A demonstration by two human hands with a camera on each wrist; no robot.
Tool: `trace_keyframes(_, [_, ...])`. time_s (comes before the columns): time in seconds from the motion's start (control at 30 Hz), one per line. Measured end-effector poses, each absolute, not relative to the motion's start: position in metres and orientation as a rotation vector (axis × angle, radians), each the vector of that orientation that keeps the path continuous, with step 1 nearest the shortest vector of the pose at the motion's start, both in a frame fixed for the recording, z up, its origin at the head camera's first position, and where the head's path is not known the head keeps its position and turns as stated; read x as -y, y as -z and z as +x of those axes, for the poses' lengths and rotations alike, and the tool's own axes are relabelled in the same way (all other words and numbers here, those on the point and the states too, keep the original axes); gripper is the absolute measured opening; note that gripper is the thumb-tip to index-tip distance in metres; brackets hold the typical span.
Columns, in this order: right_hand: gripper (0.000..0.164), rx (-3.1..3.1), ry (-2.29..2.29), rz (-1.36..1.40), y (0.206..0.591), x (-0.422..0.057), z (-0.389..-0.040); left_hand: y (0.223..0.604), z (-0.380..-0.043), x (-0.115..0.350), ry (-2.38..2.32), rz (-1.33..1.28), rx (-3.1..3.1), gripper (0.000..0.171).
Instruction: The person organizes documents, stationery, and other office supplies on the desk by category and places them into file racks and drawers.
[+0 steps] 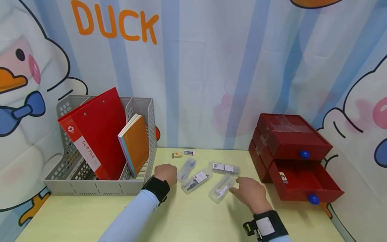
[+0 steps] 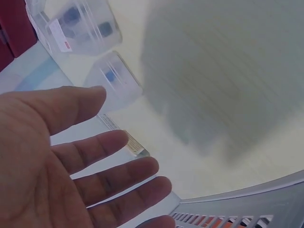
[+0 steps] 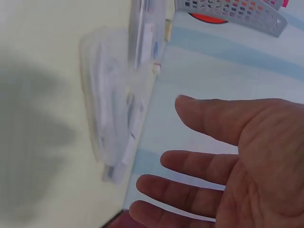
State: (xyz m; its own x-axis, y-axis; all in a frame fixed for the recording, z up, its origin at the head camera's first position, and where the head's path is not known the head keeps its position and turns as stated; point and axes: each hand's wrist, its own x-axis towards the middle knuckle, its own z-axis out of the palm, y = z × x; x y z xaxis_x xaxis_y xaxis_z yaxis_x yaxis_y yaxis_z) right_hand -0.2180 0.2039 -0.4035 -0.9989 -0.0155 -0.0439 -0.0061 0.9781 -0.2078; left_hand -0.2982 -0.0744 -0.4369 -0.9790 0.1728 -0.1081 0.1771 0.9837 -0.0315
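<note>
Clear case lies just beside the spread right grip, away from the drawer unit, long axis slanting far-end toward that unit; spread left grip farther off.

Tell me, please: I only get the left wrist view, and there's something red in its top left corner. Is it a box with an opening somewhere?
Observer: The head view shows a stack of red drawers, with the drawer below the top one pulled open.
Operator: Oh! Is anything inside?
Observer: Yes, a small item lies near its left side.
Operator: And the right grip, what is that doing? I can't see it at all.
Observer: The right grip is beside a clear plastic case on the table.
</note>
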Motion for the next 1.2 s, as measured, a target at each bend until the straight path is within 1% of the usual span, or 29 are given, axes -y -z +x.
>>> trace_keyframes(0.2, [0.044,-3.021,0.39,-0.042,0.419,-0.187,-0.211,0.448,-0.312,0.077,0.048,0.249,-3.052,0.01])
trace_keyframes(0.43, [0.042,-3.022,0.429,-0.054,0.429,-0.176,-0.207,0.453,-0.324,0.073,0.038,0.201,-3.138,0.015])
trace_keyframes(0.57, [0.043,-3.005,0.442,-0.039,0.435,-0.171,-0.203,0.46,-0.332,0.071,-0.007,0.203,-3.233,0.01])
trace_keyframes(0.67, [0.043,-2.995,0.458,-0.041,0.438,-0.167,-0.201,0.463,-0.339,0.069,0.001,0.19,-3.263,0.011])
trace_keyframes(0.9, [0.041,-2.996,0.459,-0.026,0.442,-0.165,-0.197,0.462,-0.35,0.061,0.009,0.121,-3.193,0.018])
trace_keyframes(1.03, [0.042,-2.995,0.476,-0.018,0.44,-0.165,-0.196,0.461,-0.353,0.06,0.002,0.123,-3.195,0.022])
trace_keyframes(1.2, [0.042,-2.998,0.491,-0.024,0.439,-0.168,-0.195,0.465,-0.354,0.061,-0.011,0.199,-3.181,0.017])
